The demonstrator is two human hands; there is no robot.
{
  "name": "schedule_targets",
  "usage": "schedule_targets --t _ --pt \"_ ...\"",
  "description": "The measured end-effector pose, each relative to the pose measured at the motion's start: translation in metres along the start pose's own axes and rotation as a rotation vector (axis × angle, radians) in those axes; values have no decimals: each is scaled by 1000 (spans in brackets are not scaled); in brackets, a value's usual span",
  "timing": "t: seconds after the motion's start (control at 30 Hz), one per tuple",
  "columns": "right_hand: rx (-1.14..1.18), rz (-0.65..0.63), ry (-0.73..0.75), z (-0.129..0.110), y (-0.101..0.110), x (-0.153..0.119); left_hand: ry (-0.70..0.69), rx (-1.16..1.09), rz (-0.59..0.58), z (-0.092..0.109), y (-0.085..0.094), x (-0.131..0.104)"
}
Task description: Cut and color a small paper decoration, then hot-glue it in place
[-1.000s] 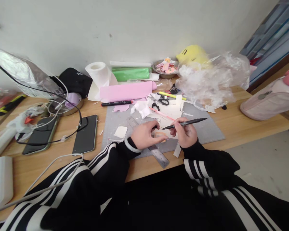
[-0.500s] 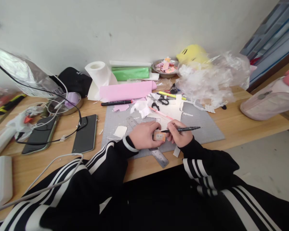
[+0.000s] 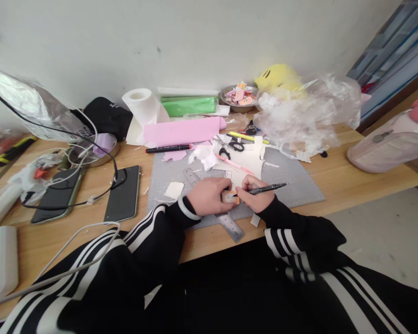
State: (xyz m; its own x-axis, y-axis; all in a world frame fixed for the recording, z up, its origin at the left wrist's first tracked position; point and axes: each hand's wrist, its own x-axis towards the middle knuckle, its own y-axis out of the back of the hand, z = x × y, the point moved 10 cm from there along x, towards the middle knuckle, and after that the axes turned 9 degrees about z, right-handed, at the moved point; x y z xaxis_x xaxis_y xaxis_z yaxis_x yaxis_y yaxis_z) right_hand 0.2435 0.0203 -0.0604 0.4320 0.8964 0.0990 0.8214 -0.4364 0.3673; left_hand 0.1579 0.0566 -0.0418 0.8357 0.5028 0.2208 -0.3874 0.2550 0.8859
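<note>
My left hand (image 3: 210, 195) is closed around a small orange piece with a pale centre (image 3: 231, 197), held low over the grey cutting mat (image 3: 289, 185). Between the fingers of my right hand (image 3: 257, 195) is a slim black pen (image 3: 269, 188). Its tip is at the orange piece, and whether it touches I cannot tell. A metal ruler (image 3: 231, 227) pokes out beneath my left hand. Just beyond the hands lie a cream paper sheet (image 3: 252, 162), a pink pen (image 3: 234, 164) and black-handled scissors (image 3: 236, 146).
Two phones (image 3: 123, 194) and tangled cables occupy the left side. Along the wall are a white paper roll (image 3: 142, 106), pink sheets (image 3: 183, 131), a metal bowl of small pink pieces (image 3: 239, 97) and crumpled clear plastic (image 3: 299, 116). A pink-topped bottle (image 3: 386, 144) lies at right.
My right hand has shifted slightly left, bringing the pen's tip over the orange piece. My left hand stays in place, keeping its hold.
</note>
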Motion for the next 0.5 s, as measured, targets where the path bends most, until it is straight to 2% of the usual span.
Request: schedule_targets --t 0.27,0.5 --pt "-46 -40 78 -7 -4 -1 0 -1 -7 1 -1 0" --pt "-25 -50 26 -3 -5 -1 -4 5 -12 1 -1 0"
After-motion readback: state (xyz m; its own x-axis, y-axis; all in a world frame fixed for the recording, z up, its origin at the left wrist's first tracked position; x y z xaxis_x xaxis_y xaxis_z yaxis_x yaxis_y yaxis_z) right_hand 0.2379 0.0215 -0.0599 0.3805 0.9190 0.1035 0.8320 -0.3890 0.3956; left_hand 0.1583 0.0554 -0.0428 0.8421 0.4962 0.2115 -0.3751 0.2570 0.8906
